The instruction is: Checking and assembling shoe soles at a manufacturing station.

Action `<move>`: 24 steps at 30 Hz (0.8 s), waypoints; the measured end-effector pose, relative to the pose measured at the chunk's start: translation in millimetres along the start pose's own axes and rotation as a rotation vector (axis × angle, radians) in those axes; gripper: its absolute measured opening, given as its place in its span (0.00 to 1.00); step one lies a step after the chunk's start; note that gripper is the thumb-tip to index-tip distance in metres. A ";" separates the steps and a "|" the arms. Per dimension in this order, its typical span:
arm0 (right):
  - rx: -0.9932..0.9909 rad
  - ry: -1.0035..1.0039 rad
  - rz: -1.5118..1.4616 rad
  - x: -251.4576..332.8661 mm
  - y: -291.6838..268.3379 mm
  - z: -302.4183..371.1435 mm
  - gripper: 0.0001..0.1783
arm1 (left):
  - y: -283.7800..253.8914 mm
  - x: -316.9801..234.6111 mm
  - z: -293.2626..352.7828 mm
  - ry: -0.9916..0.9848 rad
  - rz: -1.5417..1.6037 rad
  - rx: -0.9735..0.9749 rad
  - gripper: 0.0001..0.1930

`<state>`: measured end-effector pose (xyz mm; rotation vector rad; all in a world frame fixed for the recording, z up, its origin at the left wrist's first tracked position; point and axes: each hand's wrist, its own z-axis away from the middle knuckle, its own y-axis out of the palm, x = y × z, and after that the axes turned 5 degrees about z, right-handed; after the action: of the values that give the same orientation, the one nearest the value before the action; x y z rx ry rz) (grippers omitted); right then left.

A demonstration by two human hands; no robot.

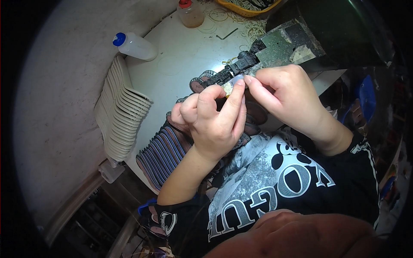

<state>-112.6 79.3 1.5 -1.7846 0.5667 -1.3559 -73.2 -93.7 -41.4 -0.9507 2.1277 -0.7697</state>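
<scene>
My left hand (pixel 214 112) is closed, its thumb and index finger pinched at a small pale, shiny piece (pixel 237 79) whose kind I cannot make out. Opposite it, the thumb and index finger of my right hand (pixel 287 91) are pressed together at the same spot. Whatever lies between those fingertips is too small and covered to name. Just beyond both hands stands a dark, grimy machine head (pixel 241 63) with a metal arm. Dark round-ended soles (pixel 198 84) lie beside it, partly hidden by my left hand.
A row of beige curved soles (pixel 122 114) stands along the wall. Striped dark soles (pixel 161 150) are stacked by my left forearm. Farther back are a blue-capped bottle (pixel 137 47), a red-capped bottle (pixel 190 15), a hex key (pixel 227 34), rubber bands (pixel 255 31) and a yellow basket (pixel 246 10).
</scene>
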 end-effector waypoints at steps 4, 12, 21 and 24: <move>0.019 -0.018 -0.149 -4.0 -5.5 12.9 0.15 | 1.5 -4.9 1.2 -0.024 -0.030 0.016 0.18; 0.012 -0.033 -0.284 -12.4 2.9 23.2 0.15 | 0.1 -15.4 -0.5 -0.137 0.043 0.104 0.20; 0.004 -0.123 -0.278 -8.3 6.2 24.1 0.11 | 0.9 -20.3 2.2 -0.186 -0.014 0.111 0.21; 0.023 -0.108 -0.274 -5.6 6.0 25.9 0.07 | -4.5 -18.3 4.0 -0.206 0.007 0.153 0.20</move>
<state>-89.4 88.5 -9.2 -1.9562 0.2540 -1.4291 -59.1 -82.6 -34.5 -0.9001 1.8664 -0.7832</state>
